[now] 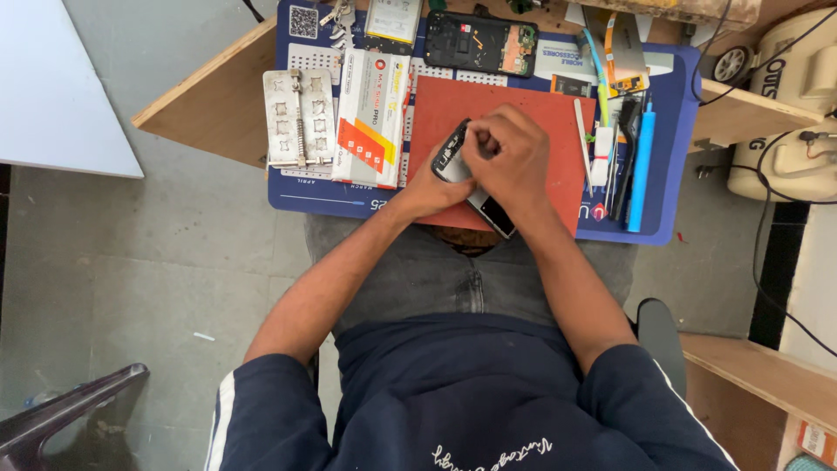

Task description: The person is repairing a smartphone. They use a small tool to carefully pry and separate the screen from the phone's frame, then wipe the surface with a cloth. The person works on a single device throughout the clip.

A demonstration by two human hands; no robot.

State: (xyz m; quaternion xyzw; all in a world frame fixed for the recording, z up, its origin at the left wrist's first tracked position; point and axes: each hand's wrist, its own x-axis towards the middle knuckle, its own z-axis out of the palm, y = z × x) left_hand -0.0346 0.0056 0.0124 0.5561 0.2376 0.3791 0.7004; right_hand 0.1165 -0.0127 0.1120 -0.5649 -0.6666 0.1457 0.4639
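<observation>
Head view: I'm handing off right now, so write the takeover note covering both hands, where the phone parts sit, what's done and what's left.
Left hand: grips the dark phone from its left side, over the red mat.
Right hand: closed over the phone's upper part, fingers pinched at its edge; whether it holds a tool is hidden.
Parts: an opened phone body with exposed board lies at the back of the blue work mat; metal clamp jig and white-orange box left; blue and white pry tools right.
Done: one phone opened.
Left: the held phone is being worked on; its progress is hidden.
</observation>
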